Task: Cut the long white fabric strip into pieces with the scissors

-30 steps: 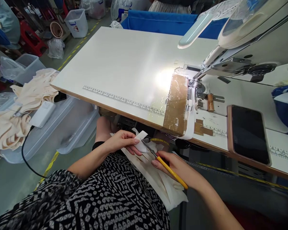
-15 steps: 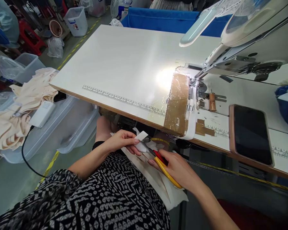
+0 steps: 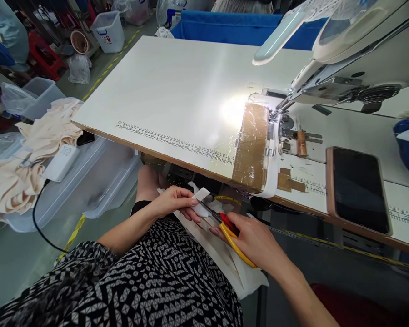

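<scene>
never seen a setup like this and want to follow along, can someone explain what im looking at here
There is no robot here, just a person's two bare hands, seen from a camera worn on the head, looking forward and down. The left hand pinches a white strip; the right hand holds yellow-and-red-handled scissors at it. Pale cloth lies below. The white table carries what looks like a sewing machine, a phone and a small wooden-handled tool.
</scene>
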A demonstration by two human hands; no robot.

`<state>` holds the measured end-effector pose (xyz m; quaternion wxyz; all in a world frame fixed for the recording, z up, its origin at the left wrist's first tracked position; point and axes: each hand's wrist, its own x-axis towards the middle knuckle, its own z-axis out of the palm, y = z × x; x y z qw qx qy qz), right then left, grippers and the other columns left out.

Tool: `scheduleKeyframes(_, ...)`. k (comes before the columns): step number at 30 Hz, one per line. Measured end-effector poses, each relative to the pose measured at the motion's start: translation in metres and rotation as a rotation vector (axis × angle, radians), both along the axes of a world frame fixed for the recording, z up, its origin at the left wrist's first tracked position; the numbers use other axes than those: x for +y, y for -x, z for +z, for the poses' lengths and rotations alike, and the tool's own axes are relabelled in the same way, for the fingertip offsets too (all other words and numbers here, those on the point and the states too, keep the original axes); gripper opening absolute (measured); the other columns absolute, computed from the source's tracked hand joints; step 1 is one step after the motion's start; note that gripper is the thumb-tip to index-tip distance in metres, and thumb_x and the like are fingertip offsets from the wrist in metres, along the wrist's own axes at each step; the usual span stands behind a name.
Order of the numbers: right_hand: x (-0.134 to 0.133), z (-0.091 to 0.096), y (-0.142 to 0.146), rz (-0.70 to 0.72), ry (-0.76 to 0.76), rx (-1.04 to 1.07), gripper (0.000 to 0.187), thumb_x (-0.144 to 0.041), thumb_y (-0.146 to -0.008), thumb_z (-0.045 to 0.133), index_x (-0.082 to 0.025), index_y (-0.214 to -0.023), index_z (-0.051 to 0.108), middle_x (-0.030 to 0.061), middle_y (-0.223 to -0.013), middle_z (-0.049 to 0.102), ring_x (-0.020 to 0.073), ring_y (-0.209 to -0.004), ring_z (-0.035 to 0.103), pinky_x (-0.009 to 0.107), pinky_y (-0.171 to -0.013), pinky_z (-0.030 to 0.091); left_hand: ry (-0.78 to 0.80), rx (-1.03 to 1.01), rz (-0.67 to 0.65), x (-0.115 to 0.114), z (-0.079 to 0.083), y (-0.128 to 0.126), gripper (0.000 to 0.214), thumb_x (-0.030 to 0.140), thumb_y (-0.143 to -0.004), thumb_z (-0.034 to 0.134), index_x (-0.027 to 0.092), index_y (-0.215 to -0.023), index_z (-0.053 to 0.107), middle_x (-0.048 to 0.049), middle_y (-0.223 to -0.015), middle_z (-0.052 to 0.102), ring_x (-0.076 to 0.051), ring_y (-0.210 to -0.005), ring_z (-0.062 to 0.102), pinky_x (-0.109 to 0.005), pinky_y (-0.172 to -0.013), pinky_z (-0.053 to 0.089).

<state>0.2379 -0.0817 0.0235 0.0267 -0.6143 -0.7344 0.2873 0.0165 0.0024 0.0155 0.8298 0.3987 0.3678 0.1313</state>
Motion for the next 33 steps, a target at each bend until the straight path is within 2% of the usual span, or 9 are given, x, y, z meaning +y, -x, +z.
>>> scheduleKeyframes(6, 0.003, 0.004, 0.006, 0.025, -0.022, -0.038, 0.037, -0.052, -0.089, 0.041, -0.024, -0.067, 0.032, 0.0014, -0.064, 0.058, 0.0192, -0.056, 0.055, 0.027, -0.051, 0.027, 0.002, 0.015, -0.005, -0.001, 0.001, -0.001, 0.043, 0.051, -0.068, 0.074, 0.012, -0.074, 0.059, -0.0084, -0.064, 0.071, -0.02, -0.063, 0.07, -0.026, -0.061, 0.052)
scheduleKeyframes(13, 0.002, 0.003, 0.007, 0.007, 0.005, -0.012, 0.041, -0.056, -0.088, 0.041, -0.024, -0.064, 0.032, 0.0007, -0.059, 0.056, 0.0172, -0.051, 0.051, 0.025, -0.048, 0.026, -0.004, 0.011, -0.027, 0.0, 0.003, 0.0, 0.043, 0.051, -0.068, 0.074, 0.011, -0.074, 0.059, -0.0084, -0.063, 0.07, -0.02, -0.063, 0.07, -0.025, -0.061, 0.052)
scheduleKeyframes(20, 0.001, 0.002, 0.008, -0.012, -0.06, -0.054, 0.041, -0.059, -0.087, 0.041, -0.023, -0.067, 0.04, 0.0026, -0.063, 0.059, 0.0178, -0.054, 0.054, 0.026, -0.048, 0.025, 0.016, 0.016, -0.004, -0.002, -0.002, -0.004, 0.044, 0.051, -0.066, 0.076, 0.011, -0.071, 0.058, -0.0084, -0.062, 0.07, -0.02, -0.06, 0.07, -0.025, -0.059, 0.052)
scheduleKeyframes(27, 0.002, -0.005, 0.011, -0.047, -0.053, 0.031, 0.048, -0.062, -0.088, 0.034, -0.024, -0.059, 0.032, 0.0016, -0.053, 0.051, 0.0153, -0.046, 0.046, 0.026, -0.047, 0.026, 0.014, 0.01, -0.031, -0.002, 0.0, -0.005, 0.042, 0.051, -0.068, 0.073, 0.011, -0.075, 0.062, -0.008, -0.063, 0.07, -0.018, -0.06, 0.069, -0.025, -0.06, 0.052)
scheduleKeyframes(30, -0.003, 0.003, 0.006, -0.093, -0.07, 0.062, 0.049, -0.065, -0.086, 0.038, -0.024, -0.059, 0.031, 0.0004, -0.052, 0.049, 0.014, -0.045, 0.043, 0.025, -0.046, 0.026, -0.018, 0.028, -0.034, -0.002, -0.001, -0.004, 0.042, 0.053, -0.07, 0.071, 0.012, -0.077, 0.062, -0.007, -0.064, 0.07, -0.018, -0.061, 0.069, -0.025, -0.062, 0.052)
scheduleKeyframes(33, -0.007, 0.028, -0.004, -0.134, -0.103, 0.096, 0.047, -0.066, -0.084, 0.041, -0.023, -0.064, 0.037, -0.0005, -0.056, 0.051, 0.0135, -0.048, 0.044, 0.025, -0.047, 0.03, -0.094, 0.063, -0.057, -0.002, -0.006, -0.003, 0.042, 0.055, -0.073, 0.067, 0.014, -0.077, 0.062, -0.0046, -0.061, 0.068, -0.016, -0.06, 0.066, -0.024, -0.06, 0.049)
